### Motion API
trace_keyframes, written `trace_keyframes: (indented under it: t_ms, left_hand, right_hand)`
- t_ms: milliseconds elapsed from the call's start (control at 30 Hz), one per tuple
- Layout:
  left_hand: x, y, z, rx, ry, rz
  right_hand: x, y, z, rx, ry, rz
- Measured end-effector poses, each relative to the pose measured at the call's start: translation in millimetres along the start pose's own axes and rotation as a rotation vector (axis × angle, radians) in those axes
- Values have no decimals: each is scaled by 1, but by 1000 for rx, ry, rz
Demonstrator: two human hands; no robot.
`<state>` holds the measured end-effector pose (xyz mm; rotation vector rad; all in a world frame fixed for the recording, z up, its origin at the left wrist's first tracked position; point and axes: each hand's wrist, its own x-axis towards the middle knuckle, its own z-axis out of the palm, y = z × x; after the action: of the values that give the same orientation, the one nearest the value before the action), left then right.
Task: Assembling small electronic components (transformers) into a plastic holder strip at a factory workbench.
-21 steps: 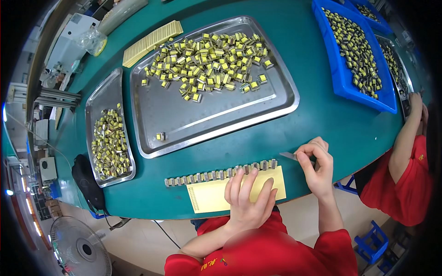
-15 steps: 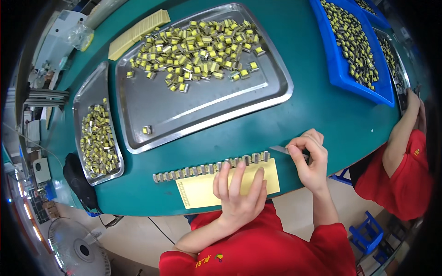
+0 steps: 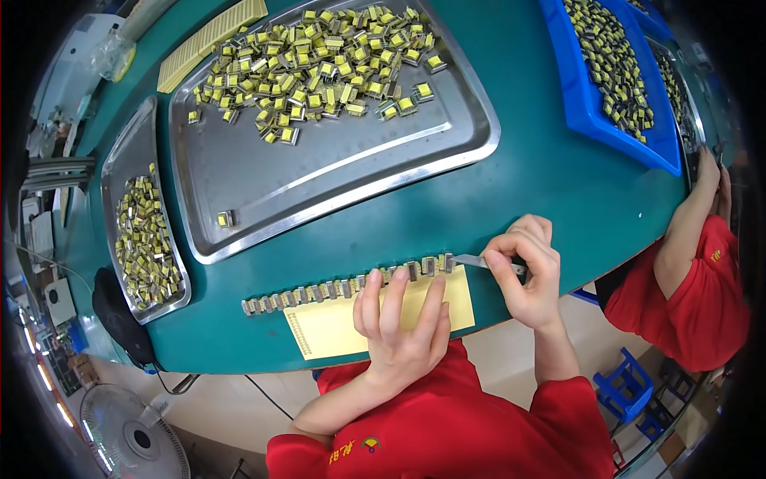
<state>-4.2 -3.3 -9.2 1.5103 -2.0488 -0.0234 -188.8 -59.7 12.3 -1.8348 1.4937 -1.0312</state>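
Observation:
A row of small transformers (image 3: 335, 290) with metal cores and yellow tape stands along the upper edge of a yellow card (image 3: 335, 329) on the table. My left hand (image 3: 403, 327) rests over the card with its fingers apart, fingertips at the row. My right hand (image 3: 527, 275) is closed round a small knife (image 3: 471, 261) with a thin metal blade. The blade points left, and its tip is at the row's right end; whether it touches the last transformer I cannot tell.
Beyond the row lies a large metal tray (image 3: 319, 185) with many loose transformers; a smaller tray (image 3: 185, 289) stands left. A stack of yellow cards (image 3: 211, 44) lies at the back. A blue bin (image 3: 586, 132) is at right, near a co-worker in red (image 3: 690, 295).
The knife in my right hand has come closer to the row's right end. My left hand stays over the card. The whole view has shifted slightly.

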Motion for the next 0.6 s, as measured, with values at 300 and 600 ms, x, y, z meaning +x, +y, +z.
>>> trace_keyframes:
  t_ms: [300,600]
  left_hand:
    - [0,0,0,-11,-28,-8]
    - [2,0,-2,-21,-89,-1]
  right_hand:
    - [-1,2,0,-3,-6,-15]
    - [-1,2,1,-4,2,-29]
